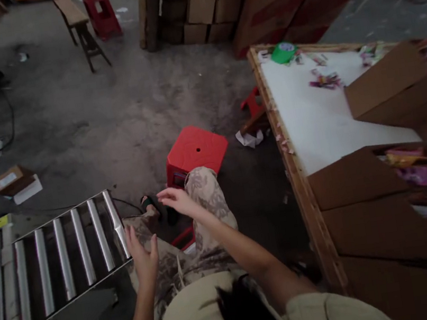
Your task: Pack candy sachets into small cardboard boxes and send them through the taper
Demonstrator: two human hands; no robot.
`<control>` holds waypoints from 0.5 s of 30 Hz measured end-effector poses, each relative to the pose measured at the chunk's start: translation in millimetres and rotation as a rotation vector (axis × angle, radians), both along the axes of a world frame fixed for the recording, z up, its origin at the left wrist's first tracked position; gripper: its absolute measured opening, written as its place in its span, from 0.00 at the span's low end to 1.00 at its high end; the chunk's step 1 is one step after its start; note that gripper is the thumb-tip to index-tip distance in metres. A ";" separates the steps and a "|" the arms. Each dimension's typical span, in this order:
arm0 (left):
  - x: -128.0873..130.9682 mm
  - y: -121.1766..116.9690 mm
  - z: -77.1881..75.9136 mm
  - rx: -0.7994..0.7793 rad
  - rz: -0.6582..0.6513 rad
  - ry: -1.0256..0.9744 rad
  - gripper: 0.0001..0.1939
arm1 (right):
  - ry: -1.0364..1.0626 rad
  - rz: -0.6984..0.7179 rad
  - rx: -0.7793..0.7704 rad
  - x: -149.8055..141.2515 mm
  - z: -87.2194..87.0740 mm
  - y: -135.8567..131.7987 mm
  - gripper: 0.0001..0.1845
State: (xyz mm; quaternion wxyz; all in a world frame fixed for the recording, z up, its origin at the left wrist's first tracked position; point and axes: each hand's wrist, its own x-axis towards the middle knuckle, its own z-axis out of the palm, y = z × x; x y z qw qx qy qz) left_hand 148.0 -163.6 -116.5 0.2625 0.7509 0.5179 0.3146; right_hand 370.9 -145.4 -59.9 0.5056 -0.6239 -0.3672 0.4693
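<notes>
My left hand [143, 257] hangs open beside the end of a metal roller conveyor [66, 251], fingers spread, holding nothing. My right hand [178, 200] is stretched forward over my raised knee, fingers loosely apart and empty, just in front of a red plastic stool [196, 151]. My patterned trousers and a sandalled foot [151, 204] show below the hands.
A white-topped worktable with a wooden edge [288, 149] stands at the right, bearing open cardboard boxes [387, 86] of colourful packets and a green tape roll [283, 53]. On the concrete floor lie a small carton [14, 183], crumpled paper [249, 137], a wooden bench [79, 25] and stacked cartons [204, 19].
</notes>
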 end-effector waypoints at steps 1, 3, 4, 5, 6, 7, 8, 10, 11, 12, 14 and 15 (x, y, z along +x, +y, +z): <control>1.6 1.5 2.2 -0.013 -0.003 -0.008 0.40 | -0.071 -0.050 0.029 19.1 11.4 -8.6 0.08; -0.5 7.8 4.5 -0.046 0.024 -0.027 0.38 | -0.274 -0.213 0.068 68.8 38.7 -34.5 0.09; -3.0 12.1 4.3 -0.072 0.044 -0.042 0.38 | -0.600 -0.380 0.066 97.6 53.9 -52.2 0.09; -5.9 16.8 3.2 -0.105 0.066 -0.063 0.38 | -0.724 -0.522 0.037 127.2 69.5 -73.0 0.10; -8.4 21.8 1.4 -0.142 0.088 -0.087 0.37 | -0.789 -0.648 -0.002 155.8 85.2 -96.4 0.12; -10.3 26.7 -1.2 -0.179 0.107 -0.110 0.37 | -0.847 -0.793 -0.046 181.7 100.1 -121.6 0.16; -11.0 31.6 -4.1 -0.210 0.121 -0.131 0.37 | -0.921 -0.969 -0.135 204.0 113.4 -147.2 0.18; -8.1 40.3 -9.3 -0.243 0.121 -0.159 0.36 | -1.128 -1.266 -0.574 235.8 132.6 -194.0 0.25; -4.4 44.0 -10.6 -0.244 0.102 -0.163 0.34 | -1.184 -1.321 -0.794 245.7 137.5 -212.6 0.31; 0.7 47.0 -10.5 -0.236 0.070 -0.159 0.32 | -1.205 -1.331 -0.979 252.6 139.5 -227.0 0.36; 13.9 51.0 -5.5 -0.204 -0.012 -0.131 0.27 | -1.212 -1.287 -1.111 260.1 137.5 -242.5 0.39; 21.1 51.9 -1.1 -0.187 -0.052 -0.116 0.25 | -1.242 -1.268 -1.081 261.9 135.4 -244.2 0.37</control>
